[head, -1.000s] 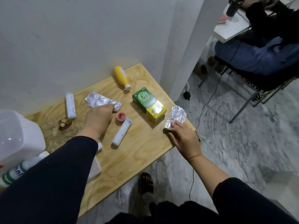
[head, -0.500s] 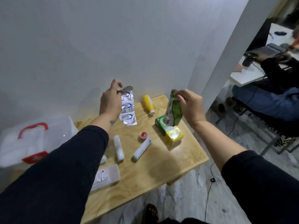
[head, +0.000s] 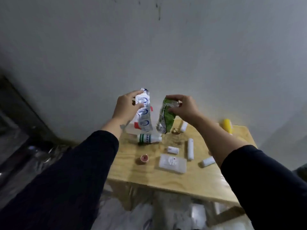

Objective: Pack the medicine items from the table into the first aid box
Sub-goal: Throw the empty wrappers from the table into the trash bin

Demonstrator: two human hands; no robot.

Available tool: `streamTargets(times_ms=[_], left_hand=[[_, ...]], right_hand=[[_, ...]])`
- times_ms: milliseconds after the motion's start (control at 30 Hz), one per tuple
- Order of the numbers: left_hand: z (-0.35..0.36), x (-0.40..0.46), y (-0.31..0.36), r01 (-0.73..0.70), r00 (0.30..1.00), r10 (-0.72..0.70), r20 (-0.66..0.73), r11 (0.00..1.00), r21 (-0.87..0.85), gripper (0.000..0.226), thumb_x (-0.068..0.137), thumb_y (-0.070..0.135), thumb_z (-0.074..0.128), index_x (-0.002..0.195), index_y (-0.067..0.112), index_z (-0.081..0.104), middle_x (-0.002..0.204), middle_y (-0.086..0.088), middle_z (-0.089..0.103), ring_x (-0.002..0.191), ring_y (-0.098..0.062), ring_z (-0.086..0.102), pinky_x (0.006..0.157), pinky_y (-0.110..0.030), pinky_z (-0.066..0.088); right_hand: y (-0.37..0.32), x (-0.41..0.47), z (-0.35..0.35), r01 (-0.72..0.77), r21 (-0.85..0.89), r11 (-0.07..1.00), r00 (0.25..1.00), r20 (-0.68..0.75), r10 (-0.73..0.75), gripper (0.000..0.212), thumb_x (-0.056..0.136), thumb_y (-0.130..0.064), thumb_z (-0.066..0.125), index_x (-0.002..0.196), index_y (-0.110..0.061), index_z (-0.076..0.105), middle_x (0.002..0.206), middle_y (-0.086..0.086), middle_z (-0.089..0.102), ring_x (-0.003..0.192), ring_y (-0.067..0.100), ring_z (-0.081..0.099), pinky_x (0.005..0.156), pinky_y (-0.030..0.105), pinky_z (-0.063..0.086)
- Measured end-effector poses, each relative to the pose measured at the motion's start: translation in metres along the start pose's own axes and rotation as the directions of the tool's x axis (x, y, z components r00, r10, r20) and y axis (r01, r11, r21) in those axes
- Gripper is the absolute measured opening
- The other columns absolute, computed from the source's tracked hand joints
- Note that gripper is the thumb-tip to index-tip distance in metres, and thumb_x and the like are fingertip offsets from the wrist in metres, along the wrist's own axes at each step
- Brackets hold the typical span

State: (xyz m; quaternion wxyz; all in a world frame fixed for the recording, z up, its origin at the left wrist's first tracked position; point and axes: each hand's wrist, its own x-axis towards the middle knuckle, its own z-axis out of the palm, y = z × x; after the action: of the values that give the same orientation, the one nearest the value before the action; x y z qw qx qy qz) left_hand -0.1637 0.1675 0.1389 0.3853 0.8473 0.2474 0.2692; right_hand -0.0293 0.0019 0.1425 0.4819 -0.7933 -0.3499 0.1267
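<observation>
Hanging above the far end of the wooden table (head: 196,178), both hands are raised with a blister strip in each; the left hand (head: 127,107) has thumb and fingers pinched together on the top of a silver blister strip with blue rings (head: 144,113), which dangles nearly upright; the right hand (head: 185,107) is clamped the same way on the top of a green-faced blister strip (head: 166,117), which hangs just beside the silver one at its 3 o'clock, the two strips apart and leaning slightly away from each other at the top; behind the silver strip, a white first aid box with red parts (head: 132,127) sits on the table against the wall, mostly hidden by the left hand and strip; directly at 6 o'clock from the strips lies a white bottle with a green label (head: 148,138) on its side; taking the table's middle as the dial, a small red-topped pot (head: 144,158) sits at 9 o'clock, a flat clear plastic case (head: 172,164) near the centre, a short white roll (head: 173,149) just beyond it at 12, a long white tube (head: 190,148) at 1 o'clock, another white tube (head: 208,161) at 3 o'clock partly behind the right forearm, and a yellow bottle (head: 227,125) far out at 2 o'clock near the wall; dark sleeves cover both forearms.
</observation>
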Motion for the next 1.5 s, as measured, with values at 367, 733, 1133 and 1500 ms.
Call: streamTargets(times_ms=[367,733,1133,1500], left_hand=[[-0.204,-0.177,-0.119,0.318,0.920,-0.286,-0.269,0.944,0.085,0.053,0.076,-0.002,0.075,0.126,0.013,0.064,0.117,-0.010,0.069,0.093,-0.025,0.068,0.087,-0.029,0.050],[-0.282,-0.268,-0.235,0.592,0.733,-0.518,-0.440,0.805,0.039,0.052,0.080,0.001,0.070,0.130,0.013,0.060,0.118,-0.010,0.069,0.095,-0.019,0.066,0.084,-0.020,0.045],[-0.253,-0.270,-0.439,0.825,0.465,-0.807,-0.364,0.544,-0.152,0.051,0.081,-0.004,0.065,0.129,0.011,0.059,0.121,-0.016,0.067,0.110,-0.030,0.064,0.097,-0.028,0.043],[-0.152,-0.293,-0.626,0.920,0.358,-0.926,-0.117,0.372,-0.124,0.052,0.092,0.006,0.061,0.140,0.023,0.048,0.131,-0.016,0.059,0.113,-0.032,0.058,0.079,-0.019,0.043]], right_hand=[[-0.119,-0.067,0.227,0.223,-0.035,0.974,0.912,0.360,-0.196,0.049,0.074,0.001,0.068,0.119,-0.019,0.066,0.116,0.006,0.069,0.079,0.014,0.058,0.085,0.028,0.052],[-0.157,-0.096,0.407,0.328,-0.025,0.944,0.736,0.633,-0.239,0.047,0.078,0.000,0.066,0.121,-0.017,0.064,0.110,0.008,0.069,0.067,0.011,0.056,0.073,0.025,0.049],[-0.056,-0.071,0.615,0.204,-0.162,0.966,0.644,0.765,-0.008,0.049,0.079,0.003,0.060,0.125,-0.013,0.060,0.130,0.005,0.061,0.120,0.018,0.056,0.094,0.012,0.035],[0.100,-0.077,0.753,0.174,-0.285,0.943,0.596,0.792,0.129,0.044,0.089,-0.004,0.055,0.132,-0.013,0.054,0.132,0.011,0.058,0.118,0.026,0.057,0.100,0.034,0.047]])
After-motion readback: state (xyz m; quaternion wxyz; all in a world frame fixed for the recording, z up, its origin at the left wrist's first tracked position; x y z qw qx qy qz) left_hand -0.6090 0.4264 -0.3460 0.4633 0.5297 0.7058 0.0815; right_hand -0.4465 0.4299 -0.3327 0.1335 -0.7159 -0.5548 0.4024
